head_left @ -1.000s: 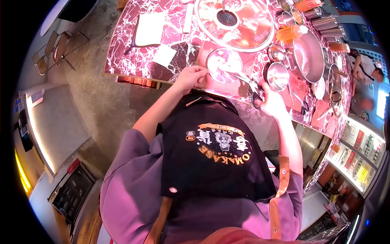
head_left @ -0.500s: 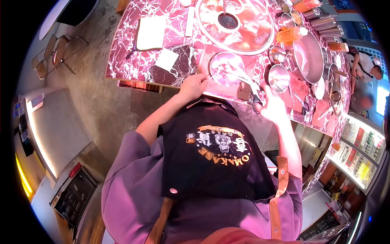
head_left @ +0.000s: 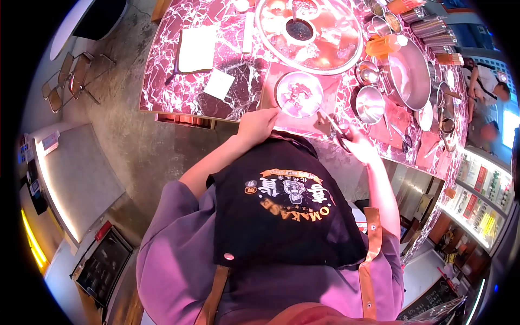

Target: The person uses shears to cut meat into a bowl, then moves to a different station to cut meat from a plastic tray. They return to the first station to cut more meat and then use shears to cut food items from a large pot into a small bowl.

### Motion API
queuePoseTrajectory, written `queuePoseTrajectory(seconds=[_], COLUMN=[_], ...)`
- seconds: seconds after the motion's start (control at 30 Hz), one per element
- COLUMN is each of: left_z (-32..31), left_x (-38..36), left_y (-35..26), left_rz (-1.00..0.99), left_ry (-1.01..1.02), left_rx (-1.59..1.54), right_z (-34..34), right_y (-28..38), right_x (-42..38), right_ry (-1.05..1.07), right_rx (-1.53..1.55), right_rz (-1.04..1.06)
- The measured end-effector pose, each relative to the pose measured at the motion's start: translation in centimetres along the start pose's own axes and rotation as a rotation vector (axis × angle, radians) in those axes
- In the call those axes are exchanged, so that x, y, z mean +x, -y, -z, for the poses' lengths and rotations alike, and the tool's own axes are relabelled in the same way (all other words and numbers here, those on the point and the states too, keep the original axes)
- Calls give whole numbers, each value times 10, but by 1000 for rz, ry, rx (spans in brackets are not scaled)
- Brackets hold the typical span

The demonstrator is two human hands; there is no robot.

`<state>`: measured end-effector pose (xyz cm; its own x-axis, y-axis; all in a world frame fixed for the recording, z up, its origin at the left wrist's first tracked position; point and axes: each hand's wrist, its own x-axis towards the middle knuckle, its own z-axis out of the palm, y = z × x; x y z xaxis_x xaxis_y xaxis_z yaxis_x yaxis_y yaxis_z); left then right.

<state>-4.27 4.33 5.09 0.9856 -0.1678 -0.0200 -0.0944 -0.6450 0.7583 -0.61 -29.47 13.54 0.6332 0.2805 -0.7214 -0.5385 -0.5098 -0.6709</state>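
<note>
A round metal bowl [head_left: 279, 93] with small pieces of food [head_left: 300, 96] in it stands near the counter's front edge. My left hand [head_left: 258, 124] is at the bowl's lower left, fingers pinched together; what they hold, if anything, is too small to make out. In my right hand [head_left: 357, 144] is a pair of scissors [head_left: 337, 129] with dark handles, gripped at the handles. Its blades point up and left toward the bowl's lower right rim, and look close together.
Behind the bowl stands a large round pot [head_left: 360, 49] of red and pale food. To the right are a metal bowl [head_left: 370, 104], a deep pan [head_left: 428, 89] and an orange bottle [head_left: 382, 46]. White paper [head_left: 196, 50] lies left. Another person [head_left: 487, 84] is far right.
The scissors have drawn back from over the bowl toward the lower right, and their blades look closer together. My left hand stays near the bowl's left side.
</note>
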Motion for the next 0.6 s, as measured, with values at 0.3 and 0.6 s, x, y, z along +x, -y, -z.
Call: queuePoseTrajectory(seconds=[0.3, 0.6], left_z=[10, 55], left_x=[-6, -13], left_y=[-10, -32], left_rz=[32, 274], left_ry=[59, 210], left_rx=[-28, 53], right_z=[-23, 11], right_y=[-28, 1], right_x=[49, 48], right_ry=[45, 157], right_rx=[337, 221], right_rz=[91, 29])
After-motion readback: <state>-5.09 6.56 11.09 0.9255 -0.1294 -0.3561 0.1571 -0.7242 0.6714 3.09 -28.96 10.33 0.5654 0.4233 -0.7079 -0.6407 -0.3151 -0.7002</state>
